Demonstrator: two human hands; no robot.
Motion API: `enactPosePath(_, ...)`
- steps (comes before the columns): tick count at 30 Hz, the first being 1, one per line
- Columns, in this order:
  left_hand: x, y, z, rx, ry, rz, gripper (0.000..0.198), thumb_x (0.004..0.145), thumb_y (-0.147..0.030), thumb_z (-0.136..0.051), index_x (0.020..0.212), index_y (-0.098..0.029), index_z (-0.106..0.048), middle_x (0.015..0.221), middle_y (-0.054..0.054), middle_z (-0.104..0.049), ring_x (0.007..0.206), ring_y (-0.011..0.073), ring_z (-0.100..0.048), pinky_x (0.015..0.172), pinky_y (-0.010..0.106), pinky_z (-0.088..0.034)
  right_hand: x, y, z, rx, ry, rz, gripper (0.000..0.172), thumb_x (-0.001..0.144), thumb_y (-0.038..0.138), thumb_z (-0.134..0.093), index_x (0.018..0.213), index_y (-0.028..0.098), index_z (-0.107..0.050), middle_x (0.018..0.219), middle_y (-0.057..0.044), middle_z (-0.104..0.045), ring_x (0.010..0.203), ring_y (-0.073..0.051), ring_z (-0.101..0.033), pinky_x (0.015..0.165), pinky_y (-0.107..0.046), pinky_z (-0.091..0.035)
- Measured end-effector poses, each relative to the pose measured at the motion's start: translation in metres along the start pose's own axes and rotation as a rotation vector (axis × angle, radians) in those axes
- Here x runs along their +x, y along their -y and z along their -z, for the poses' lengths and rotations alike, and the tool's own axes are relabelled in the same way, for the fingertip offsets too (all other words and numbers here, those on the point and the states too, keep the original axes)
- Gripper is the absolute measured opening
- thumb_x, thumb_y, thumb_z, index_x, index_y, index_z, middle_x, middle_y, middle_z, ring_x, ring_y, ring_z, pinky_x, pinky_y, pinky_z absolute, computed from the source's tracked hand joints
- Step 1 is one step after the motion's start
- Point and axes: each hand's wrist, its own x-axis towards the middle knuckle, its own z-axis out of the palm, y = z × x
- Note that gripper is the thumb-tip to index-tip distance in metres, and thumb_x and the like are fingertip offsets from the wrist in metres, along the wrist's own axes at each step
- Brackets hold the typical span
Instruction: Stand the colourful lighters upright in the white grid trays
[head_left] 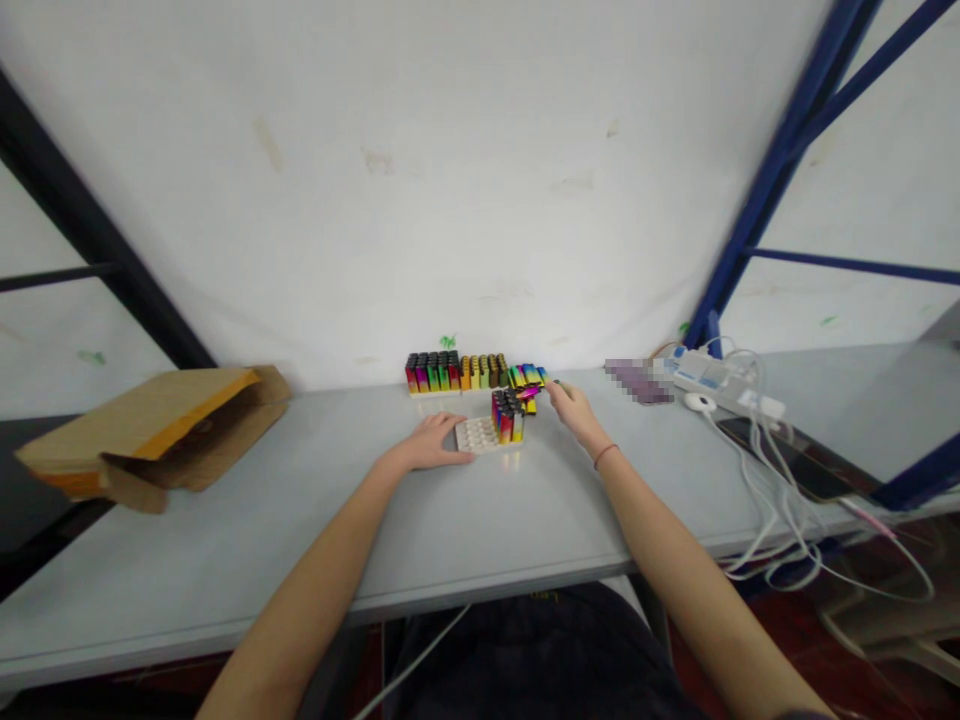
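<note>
On the pale grey table top [247, 560], close to the wall, the person's two bare hands work near each other at the centre. The left hand [427, 445] lies flat and open with nothing in it, and its fingertips [466, 456] stop just beside the corner of a white plastic tray [476, 437] with round pockets. The right hand [577, 415] is the nearer one to some loose rainbow-coloured disposable lighters [527, 376]. Its fingers [559, 390] are bunched and point forward and to the left, but it is too small to tell if they pinch something. These lighters lie just ahead of the fingers, tilted on their sides, with their long axes roughly across the view, next to an upright group of lighters [508, 415] standing in the tray. Further left, a row of standing lighters [442, 372] follows the wall. A white power strip [712, 372] sits to the right, and an opened cardboard envelope [157, 440] lies to the left.
</note>
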Motion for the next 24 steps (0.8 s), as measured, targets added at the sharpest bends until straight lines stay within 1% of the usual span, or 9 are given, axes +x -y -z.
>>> enactPosePath(3,0.001,0.0,-0.001,-0.004,-0.006,-0.004,0.08,0.071,-0.064,-0.061,0.134,-0.019,-0.043,0.131,0.013,-0.047,0.123,0.0315,-0.042,0.106,0.041,-0.031,-0.002,0.007,0.0,0.113,0.063,-0.033,0.031,0.079,0.048,-0.043,0.063,0.021,-0.04,0.052,0.005,-0.035,0.048,-0.01,-0.033,0.045,-0.023,-0.029)
enactPosePath(5,0.001,0.001,-0.001,-0.002,-0.007,-0.001,0.08,0.071,-0.064,-0.061,0.134,-0.019,-0.043,0.131,0.013,-0.047,0.123,0.0315,-0.042,0.106,0.04,-0.031,-0.003,0.012,0.0,0.181,0.066,-0.083,0.028,0.079,0.044,-0.043,0.062,0.022,-0.038,0.052,0.006,-0.033,0.045,-0.009,-0.031,0.042,-0.022,-0.027)
enactPosePath(8,0.001,0.001,-0.001,-0.008,-0.007,-0.001,0.081,0.071,-0.064,-0.061,0.135,-0.018,-0.043,0.131,0.013,-0.047,0.123,0.032,-0.042,0.106,0.041,-0.031,-0.003,0.016,0.001,0.223,0.056,-0.124,0.028,0.079,0.041,-0.044,0.061,0.022,-0.035,0.051,0.006,-0.032,0.045,-0.009,-0.029,0.041,-0.021,-0.027)
enactPosePath(12,0.001,0.003,-0.002,-0.022,-0.015,-0.011,0.08,0.07,-0.065,-0.061,0.134,-0.021,-0.043,0.132,0.011,-0.047,0.123,0.0321,-0.041,0.105,0.041,-0.031,-0.004,0.015,0.0,0.237,0.002,-0.095,0.035,0.081,0.05,-0.045,0.065,0.021,-0.035,0.055,0.006,-0.034,0.047,-0.008,-0.032,0.041,-0.019,-0.03)
enactPosePath(16,0.0,0.001,-0.002,-0.014,-0.01,0.002,0.08,0.07,-0.064,-0.062,0.134,-0.02,-0.043,0.132,0.012,-0.047,0.122,0.0327,-0.042,0.105,0.043,-0.031,-0.008,0.021,-0.003,0.258,-0.056,-0.03,0.041,0.079,0.061,-0.049,0.083,0.022,-0.04,0.061,0.007,-0.04,0.05,-0.008,-0.039,0.042,-0.017,-0.034)
enactPosePath(18,0.0,-0.001,-0.001,-0.006,-0.005,0.01,0.08,0.07,-0.063,-0.063,0.134,-0.018,-0.043,0.131,0.013,-0.047,0.122,0.0329,-0.043,0.105,0.043,-0.031,-0.01,0.033,-0.006,0.28,-0.017,0.002,0.043,0.078,0.063,-0.051,0.091,0.023,-0.038,0.063,0.008,-0.041,0.049,-0.008,-0.042,0.042,-0.018,-0.036)
enactPosePath(20,-0.001,-0.002,-0.001,-0.008,-0.006,0.006,0.079,0.07,-0.062,-0.063,0.133,-0.018,-0.044,0.131,0.013,-0.047,0.122,0.0325,-0.043,0.105,0.042,-0.031,-0.011,0.05,-0.01,0.277,0.059,0.043,0.041,0.081,0.062,-0.048,0.092,0.024,-0.035,0.062,0.009,-0.041,0.047,-0.009,-0.044,0.044,-0.019,-0.04)
enactPosePath(22,-0.001,-0.003,-0.001,-0.012,-0.016,-0.002,0.078,0.069,-0.061,-0.064,0.131,-0.019,-0.045,0.131,0.013,-0.048,0.122,0.0323,-0.044,0.105,0.042,-0.032,-0.011,0.07,-0.016,0.229,0.139,0.098,0.035,0.088,0.059,-0.037,0.088,0.024,-0.035,0.059,0.008,-0.041,0.048,-0.01,-0.045,0.049,-0.023,-0.044)
enactPosePath(24,-0.001,-0.003,-0.002,-0.01,-0.029,-0.008,0.078,0.068,-0.062,-0.064,0.13,-0.019,-0.046,0.13,0.013,-0.049,0.121,0.0325,-0.044,0.104,0.042,-0.032,-0.008,0.088,-0.025,0.103,0.204,0.224,0.036,0.094,0.054,-0.024,0.083,0.023,-0.038,0.061,0.005,-0.045,0.056,-0.013,-0.049,0.059,-0.026,-0.046)
